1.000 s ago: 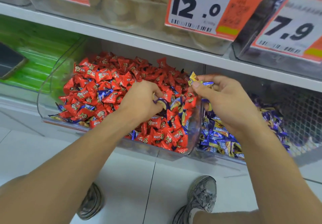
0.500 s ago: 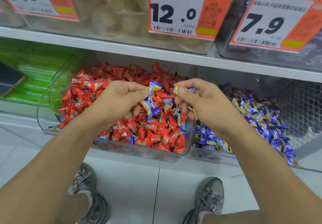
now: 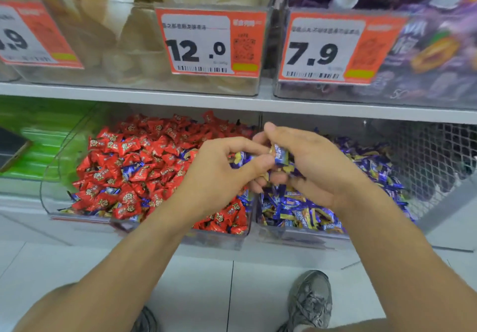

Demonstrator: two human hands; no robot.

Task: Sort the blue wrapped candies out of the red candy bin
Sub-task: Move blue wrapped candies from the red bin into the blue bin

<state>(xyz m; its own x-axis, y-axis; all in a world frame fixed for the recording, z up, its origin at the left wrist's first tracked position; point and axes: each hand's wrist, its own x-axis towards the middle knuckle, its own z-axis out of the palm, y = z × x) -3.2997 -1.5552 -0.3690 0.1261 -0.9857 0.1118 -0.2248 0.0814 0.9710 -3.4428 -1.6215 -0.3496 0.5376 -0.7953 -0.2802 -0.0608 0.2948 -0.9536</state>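
Note:
The clear red candy bin (image 3: 51,197) on the lower shelf is heaped with red wrapped candies (image 3: 144,156), and a few blue wrapped ones (image 3: 129,171) lie among them. To its right stands a clear bin (image 3: 294,233) of blue wrapped candies (image 3: 299,210). My left hand (image 3: 219,174) hovers over the red bin's right side and pinches a blue candy (image 3: 238,157). My right hand (image 3: 309,166), cupped palm up above the divide between the bins, holds several blue candies (image 3: 281,154). The two hands touch.
A grey shelf edge (image 3: 232,102) runs just above the bins, carrying clear bins with orange price tags (image 3: 209,42). A green-filled bin (image 3: 38,135) sits to the left. Wire mesh (image 3: 433,156) is at the right. My shoes (image 3: 309,300) stand on white floor tiles below.
My left hand lifted a blue candy out of the red bin and moved right until it met my right hand. The view tilted upward.

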